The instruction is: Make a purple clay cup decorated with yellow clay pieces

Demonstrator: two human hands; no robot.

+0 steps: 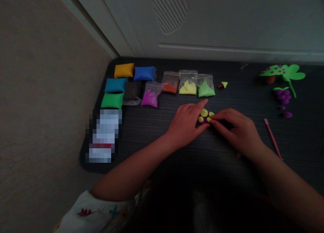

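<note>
A small purple clay piece with several flat yellow clay dots lies on the dark table between my hands. My left hand steadies it from the left, thumb along its near edge and index finger stretched past its far side. At its right edge, the thumb and index finger of my right hand pinch together on a yellow clay dot, touching the purple piece. The fingertips partly cover that dot and the piece's right side.
Opened bags of orange, yellow and light green clay lie beyond my hands. More clay packets are at the left, above a pixelated patch. Rightward are a pink tool, purple clay grapes and a green-topped clay mushroom.
</note>
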